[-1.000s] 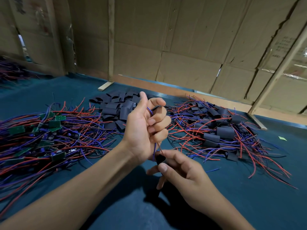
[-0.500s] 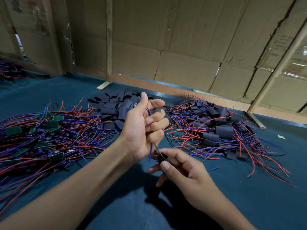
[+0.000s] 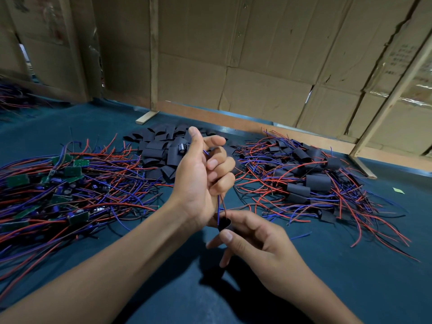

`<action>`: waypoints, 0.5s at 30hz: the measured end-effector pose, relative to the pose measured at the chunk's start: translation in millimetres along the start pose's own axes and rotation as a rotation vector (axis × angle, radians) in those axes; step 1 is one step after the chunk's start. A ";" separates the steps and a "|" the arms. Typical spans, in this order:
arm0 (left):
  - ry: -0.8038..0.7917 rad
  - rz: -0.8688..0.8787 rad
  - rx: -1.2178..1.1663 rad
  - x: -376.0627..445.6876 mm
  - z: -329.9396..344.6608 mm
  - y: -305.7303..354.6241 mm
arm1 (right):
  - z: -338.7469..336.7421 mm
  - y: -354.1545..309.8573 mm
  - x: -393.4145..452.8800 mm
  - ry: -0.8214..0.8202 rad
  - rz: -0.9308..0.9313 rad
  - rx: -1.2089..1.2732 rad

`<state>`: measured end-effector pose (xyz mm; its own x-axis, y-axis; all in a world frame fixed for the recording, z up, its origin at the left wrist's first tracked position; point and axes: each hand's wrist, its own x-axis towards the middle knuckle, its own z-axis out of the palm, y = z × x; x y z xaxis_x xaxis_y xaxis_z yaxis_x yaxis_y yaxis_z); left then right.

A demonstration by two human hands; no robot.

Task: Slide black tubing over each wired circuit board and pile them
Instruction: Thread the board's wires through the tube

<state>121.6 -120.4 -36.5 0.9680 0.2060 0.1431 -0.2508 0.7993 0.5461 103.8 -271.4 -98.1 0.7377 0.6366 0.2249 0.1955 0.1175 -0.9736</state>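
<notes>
My right hand [image 3: 254, 239] has its grip pinched around a black tube [image 3: 224, 223], low over the desk [image 3: 350, 277]. Just above, my left hand [image 3: 201, 181] is fisted around the board's wires [image 3: 219, 205], which run down into the tube. Farther back: bare boards [image 3: 70, 183] left, spare tubes [image 3: 161, 148] middle, finished pile [image 3: 308, 181] right.

One head-worn wide-angle view, looking forward and down from just above the person's forearms. Both hands sit close, centre frame, over the blue surface [image 3: 350, 288], and the lens faces a cardboard wall [image 3: 257, 66] along the surface's far edge, lines bowing toward the frame's margins.
</notes>
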 end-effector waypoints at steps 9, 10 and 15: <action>-0.002 0.148 0.144 -1.0 1.6 -0.9 | 4.5 -3.9 -0.6 -0.014 -0.025 0.029; -0.014 0.159 0.155 -1.2 1.8 -1.6 | 4.8 -4.0 -0.2 -0.013 -0.023 0.040; -0.120 0.155 0.169 -2.5 5.5 -10.0 | 2.6 -2.7 2.9 0.036 0.000 0.104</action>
<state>121.7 -132.0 -37.8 0.9134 0.2420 0.3273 -0.4025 0.6559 0.6386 103.7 -267.9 -94.8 0.7607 0.6092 0.2241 0.1288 0.1968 -0.9720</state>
